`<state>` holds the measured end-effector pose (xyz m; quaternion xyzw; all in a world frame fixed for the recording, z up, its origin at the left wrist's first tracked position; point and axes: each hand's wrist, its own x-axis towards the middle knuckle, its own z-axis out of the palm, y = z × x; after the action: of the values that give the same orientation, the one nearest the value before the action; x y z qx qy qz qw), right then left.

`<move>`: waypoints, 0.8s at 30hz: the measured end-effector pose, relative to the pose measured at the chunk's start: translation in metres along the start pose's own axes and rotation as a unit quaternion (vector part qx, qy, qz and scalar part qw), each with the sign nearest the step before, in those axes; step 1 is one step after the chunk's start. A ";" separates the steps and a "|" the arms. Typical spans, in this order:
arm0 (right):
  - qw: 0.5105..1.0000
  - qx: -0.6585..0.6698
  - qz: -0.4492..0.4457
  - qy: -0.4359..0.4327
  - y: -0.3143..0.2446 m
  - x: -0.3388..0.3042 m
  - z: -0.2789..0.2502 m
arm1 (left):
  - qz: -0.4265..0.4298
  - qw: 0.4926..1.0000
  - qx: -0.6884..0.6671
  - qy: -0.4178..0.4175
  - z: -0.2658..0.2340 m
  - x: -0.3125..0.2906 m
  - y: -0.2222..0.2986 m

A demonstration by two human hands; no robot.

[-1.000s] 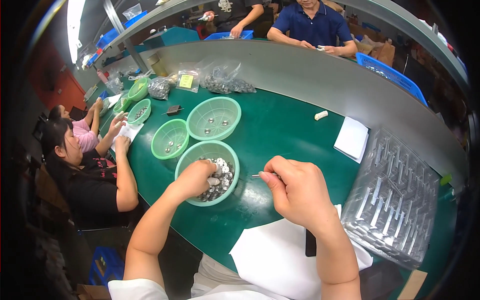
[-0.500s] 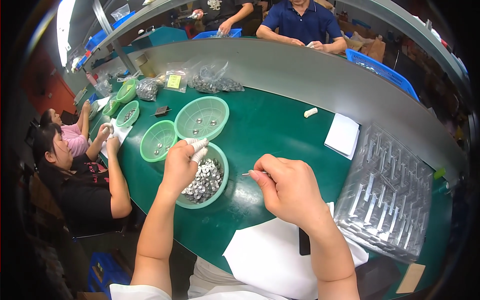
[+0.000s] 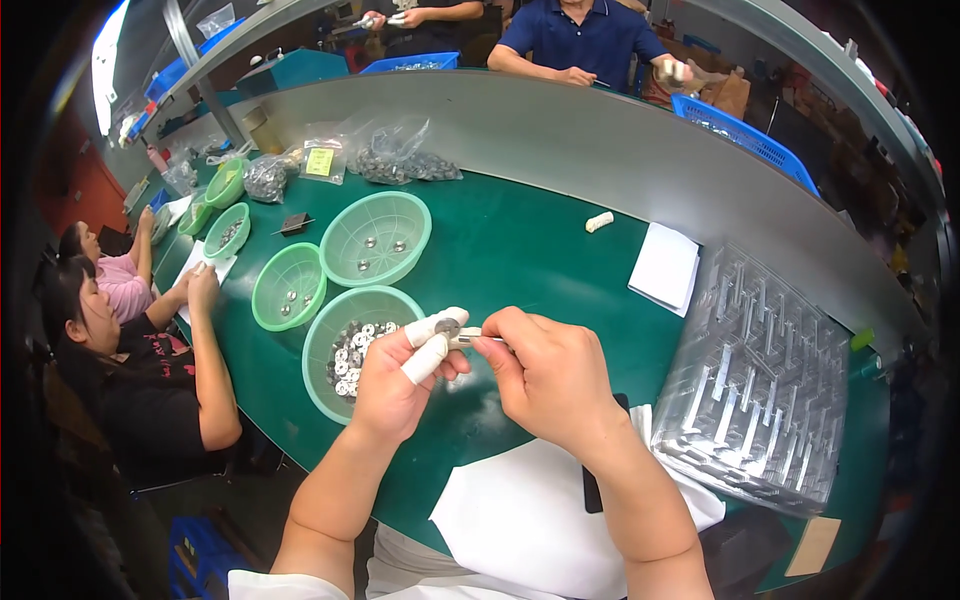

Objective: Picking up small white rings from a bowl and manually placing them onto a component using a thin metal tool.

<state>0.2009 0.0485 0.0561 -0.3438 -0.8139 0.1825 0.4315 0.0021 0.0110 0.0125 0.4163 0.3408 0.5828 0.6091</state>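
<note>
1. L hand (image 3: 393,388): narrow pinch, thumb + index, holding one grey disc (image 3: 448,327) btwn the tips. White wraps (image 3: 427,360) cover both digits. My other L fingers curl below.
2. R hand (image 3: 552,372): narrow pinch on a thin metal rod (image 3: 466,339). Rod lies approx. horiz., L end toward the disc. Rod-to-disc contact: can't tell, my fingertips block it.
3. Disc pos.: held above the green table (image 3: 520,245), to R of the near bowl (image 3: 360,302); my hands are right beside each other.
4. Near bowl: pale green, w/ a pile of loose discs (image 3: 350,360). My L hand hides part of its R side.
5. Small bowl (image 3: 283,272): beyond near bowl, to L; a few metal pcs. on its bottom. Far bowl (image 3: 385,215): larger, just beside small bowl, also w/ a few pcs.
6. R side of table: clear trays (image 3: 750,390) w/ metal strips; folded paper (image 3: 665,265) just beyond, to L; white roll (image 3: 599,221) near the paper.
7. Near edge: white sheet (image 3: 520,500) under my R forearm, w/ a flat black item (image 3: 593,488) partly hidden by the arm.
8. Far side: bag (image 3: 400,160) of grey pcs. by the divider; dark block (image 3: 294,224) nearer, to L.
9. Co-worker (image 3: 130,390) in black top sits to my L.
</note>
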 end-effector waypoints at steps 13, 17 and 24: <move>0.993 -0.088 -0.036 0.062 -0.003 -0.008 0.022 | 0.065 0.992 0.109 -0.011 0.014 -0.015 -0.011; 0.991 -0.095 -0.038 0.087 -0.003 -0.011 0.032 | 0.124 0.967 0.225 0.004 0.014 -0.018 -0.016; 0.998 -0.034 -0.003 0.055 0.006 -0.013 0.028 | 0.128 0.953 0.274 -0.001 0.008 -0.014 -0.019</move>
<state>0.1855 0.0439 0.0294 -0.3654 -0.7958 0.1338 0.4640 0.0156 -0.0036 -0.0024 0.6079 0.4307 0.5395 0.3922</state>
